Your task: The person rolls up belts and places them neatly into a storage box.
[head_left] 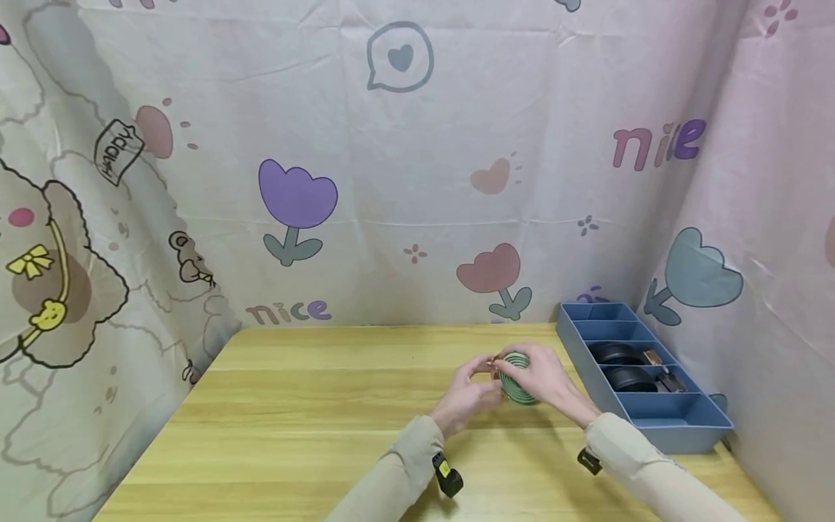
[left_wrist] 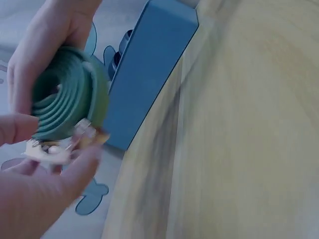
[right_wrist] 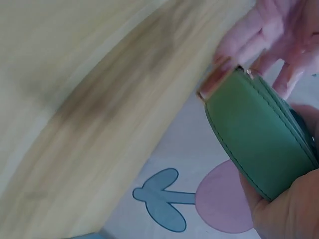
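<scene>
A green belt [head_left: 518, 391], wound into a tight coil with stitched edges, is held above the wooden table. My right hand [head_left: 544, 377] grips the coil from its outer side, thumb and fingers wrapped about it, as the right wrist view shows. At the coil's left side, my left hand [head_left: 464, 400] pinches the shiny gold-toned buckle [left_wrist: 82, 137] between thumb and fingers. The buckle [right_wrist: 217, 82] sits at the outer end of the roll. Motion blurs it in both wrist views, and part of it is hidden by my fingers.
To the right stands a blue compartment box [head_left: 590, 362]. Two of its sections hold coiled black belts [head_left: 629, 378] with metal buckles. The wooden table [head_left: 313, 413] stretches left of my arms, and a printed cloth [head_left: 404, 145] hangs behind and at both sides.
</scene>
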Available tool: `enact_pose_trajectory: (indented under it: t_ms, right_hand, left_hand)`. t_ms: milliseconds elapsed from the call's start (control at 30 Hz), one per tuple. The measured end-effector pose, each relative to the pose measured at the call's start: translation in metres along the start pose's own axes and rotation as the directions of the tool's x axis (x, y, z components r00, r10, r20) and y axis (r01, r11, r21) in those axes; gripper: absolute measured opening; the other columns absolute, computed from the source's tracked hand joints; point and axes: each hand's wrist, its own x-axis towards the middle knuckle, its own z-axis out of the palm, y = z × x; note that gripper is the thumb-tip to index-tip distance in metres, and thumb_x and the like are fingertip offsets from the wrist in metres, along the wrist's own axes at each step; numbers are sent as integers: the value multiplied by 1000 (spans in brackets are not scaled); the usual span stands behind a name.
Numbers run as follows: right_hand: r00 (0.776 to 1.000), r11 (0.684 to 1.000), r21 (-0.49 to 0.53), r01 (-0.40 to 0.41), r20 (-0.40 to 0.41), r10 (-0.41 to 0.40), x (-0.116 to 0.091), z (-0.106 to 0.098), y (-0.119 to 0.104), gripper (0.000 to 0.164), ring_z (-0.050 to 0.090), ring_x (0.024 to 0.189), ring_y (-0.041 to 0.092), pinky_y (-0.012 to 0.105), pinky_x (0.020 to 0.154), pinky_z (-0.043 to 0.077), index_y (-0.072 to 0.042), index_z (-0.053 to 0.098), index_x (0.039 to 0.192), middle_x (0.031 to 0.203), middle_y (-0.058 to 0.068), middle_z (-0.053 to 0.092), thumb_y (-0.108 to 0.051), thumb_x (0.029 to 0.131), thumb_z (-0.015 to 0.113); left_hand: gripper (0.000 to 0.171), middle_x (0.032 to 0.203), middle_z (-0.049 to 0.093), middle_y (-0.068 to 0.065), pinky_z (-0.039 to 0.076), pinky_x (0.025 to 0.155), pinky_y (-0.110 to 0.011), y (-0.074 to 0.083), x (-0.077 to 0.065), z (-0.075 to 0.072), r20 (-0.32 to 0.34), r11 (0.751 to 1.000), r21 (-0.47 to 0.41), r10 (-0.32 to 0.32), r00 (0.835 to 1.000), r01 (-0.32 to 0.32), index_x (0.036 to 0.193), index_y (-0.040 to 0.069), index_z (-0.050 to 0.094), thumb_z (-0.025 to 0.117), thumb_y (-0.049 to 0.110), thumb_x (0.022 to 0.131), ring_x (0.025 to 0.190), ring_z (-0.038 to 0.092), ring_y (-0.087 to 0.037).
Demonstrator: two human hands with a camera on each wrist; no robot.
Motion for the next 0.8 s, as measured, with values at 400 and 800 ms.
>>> enact_pose_trajectory:
  t_ms: [400, 800]
  right_hand:
    - [964, 952, 236, -196, -134, 232, 4, 8, -13, 29, 64, 84, 21, 30, 67, 49, -20, 73, 105, 103, 8, 73, -45, 89, 69]
    - [982, 965, 184, -190, 11, 191, -5, 20, -27, 25, 62, 101, 27, 44, 84, 50, -13, 66, 114, 112, 12, 68, -30, 101, 54]
  left_hand:
    - [71, 154, 33, -17, 48, 100, -47, 3, 0, 1, 4, 992, -125, 29, 1000, -29, 155, 25, 29, 61, 6, 95, 122, 56, -30]
    - [77, 140, 52, -13, 52, 94, -38, 1, 2, -5, -112, 958, 267, 135, 984, -101, 153, 18, 34, 72, 10, 86, 116, 57, -25]
